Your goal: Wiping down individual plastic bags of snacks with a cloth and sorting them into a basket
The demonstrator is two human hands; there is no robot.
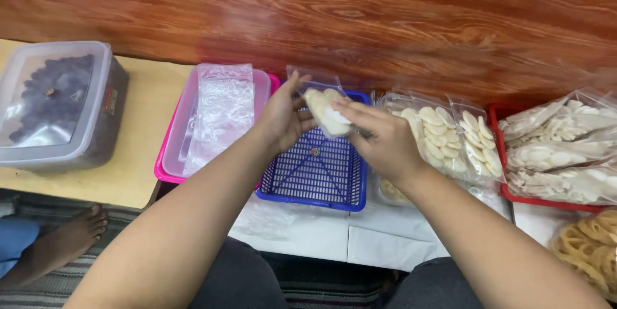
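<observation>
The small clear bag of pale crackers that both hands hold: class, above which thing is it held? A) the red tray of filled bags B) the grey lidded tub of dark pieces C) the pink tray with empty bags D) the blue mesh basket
D: the left hand and right hand hold the small clear bag over the blue mesh basket, between the pink tray and the filled bags.

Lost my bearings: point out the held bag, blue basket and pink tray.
held bag [326,113], head view, its filled middle.
blue basket [315,171], head view, its mesh floor.
pink tray [168,175], head view, its near rim.
</observation>
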